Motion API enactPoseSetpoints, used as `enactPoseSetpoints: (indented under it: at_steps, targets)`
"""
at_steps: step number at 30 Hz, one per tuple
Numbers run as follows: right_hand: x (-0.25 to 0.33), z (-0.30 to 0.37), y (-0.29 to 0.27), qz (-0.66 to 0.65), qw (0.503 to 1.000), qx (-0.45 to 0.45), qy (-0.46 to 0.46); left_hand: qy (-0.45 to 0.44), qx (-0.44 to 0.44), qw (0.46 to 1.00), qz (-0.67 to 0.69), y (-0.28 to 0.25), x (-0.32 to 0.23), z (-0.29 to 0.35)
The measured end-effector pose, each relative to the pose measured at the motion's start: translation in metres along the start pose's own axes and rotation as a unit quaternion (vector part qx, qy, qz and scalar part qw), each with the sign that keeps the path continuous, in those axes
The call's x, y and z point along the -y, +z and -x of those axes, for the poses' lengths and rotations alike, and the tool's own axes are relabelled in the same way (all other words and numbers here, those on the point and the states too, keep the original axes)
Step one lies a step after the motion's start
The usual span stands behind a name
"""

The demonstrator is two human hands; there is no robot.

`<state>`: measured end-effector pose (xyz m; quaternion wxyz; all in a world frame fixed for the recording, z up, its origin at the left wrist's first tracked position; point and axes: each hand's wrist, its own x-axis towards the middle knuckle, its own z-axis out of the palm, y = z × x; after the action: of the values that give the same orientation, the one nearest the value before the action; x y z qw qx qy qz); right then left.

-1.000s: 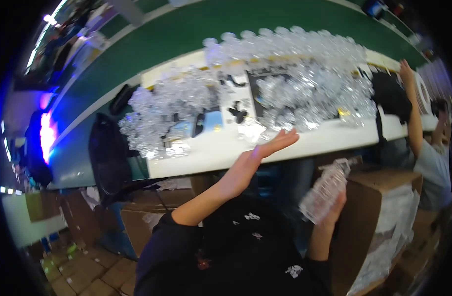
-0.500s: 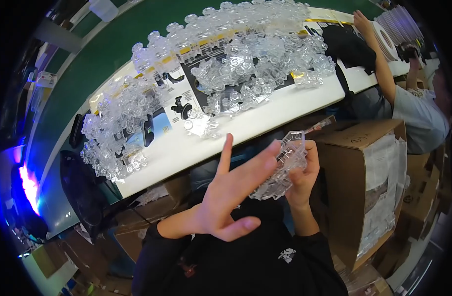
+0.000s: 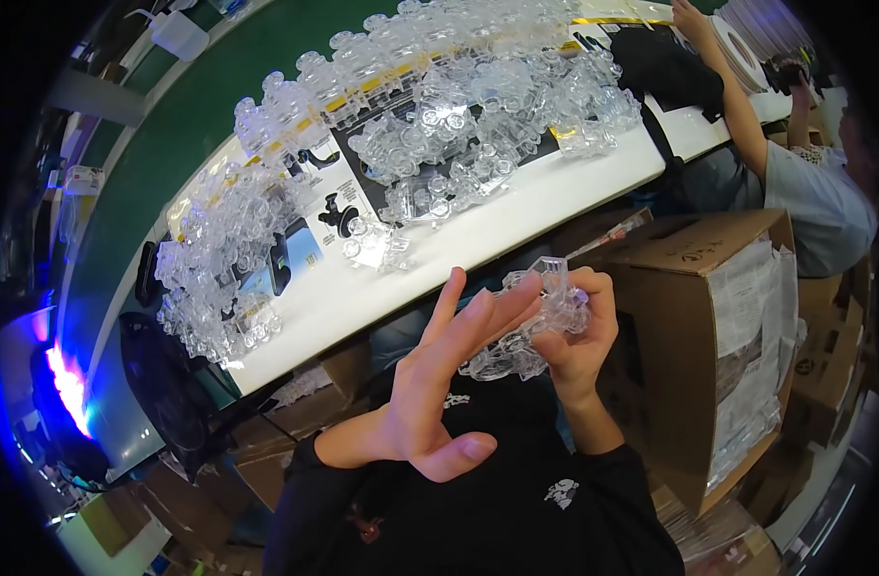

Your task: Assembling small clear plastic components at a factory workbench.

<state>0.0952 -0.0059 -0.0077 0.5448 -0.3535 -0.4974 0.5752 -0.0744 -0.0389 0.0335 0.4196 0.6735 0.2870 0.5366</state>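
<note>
A clear plastic moulded part (image 3: 516, 348) is held up in front of my body, above the gap between the table and my lap. My right hand (image 3: 583, 331) grips its right side, thumb in front and fingers behind. Spread out, my left hand (image 3: 430, 374) has its palm toward the part; its fingertips overlap the part's upper left, and I cannot tell whether they touch it. Many similar clear plastic parts (image 3: 449, 125) lie heaped on the white table (image 3: 545, 216), with a row of them along the far edge. A few (image 3: 374, 245) lie nearer the front edge.
To the right stands an open cardboard box (image 3: 670, 326) with clear parts and paper-like sheets. Beyond it another person's arm (image 3: 732, 96) reaches to a black cloth (image 3: 665, 72). A black chair (image 3: 161, 384) is at the left, and a white squeeze bottle (image 3: 178, 35) at the far left.
The clear part has turned in my right hand and now shows a different side. My left hand remains spread but has tilted more upright. The whole view has shifted slightly.
</note>
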Motion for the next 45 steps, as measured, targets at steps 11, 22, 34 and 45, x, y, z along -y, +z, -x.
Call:
enactPoseSetpoints:
  at_steps: [11, 22, 34, 45]
  targets:
    - [-0.001, -0.001, 0.001, 0.038, 0.999, 0.002, -0.031, -0.034, -0.05, 0.998, 0.03, -0.01, -0.009, 0.0]
    - [0.005, 0.005, -0.002, -0.022, 0.999, 0.038, 0.021, -0.098, -0.089, 0.988, -0.084, -0.008, -0.002, -0.012]
    - [0.002, 0.007, -0.009, 0.154, 0.984, 0.048, -0.069, -0.168, -0.117, 0.978, -0.036, 0.002, 0.004, -0.023]
    - [0.003, 0.019, -0.007, 0.241, 0.968, -0.009, -0.07, -0.238, -0.097, 0.966, 0.016, -0.004, 0.005, -0.016]
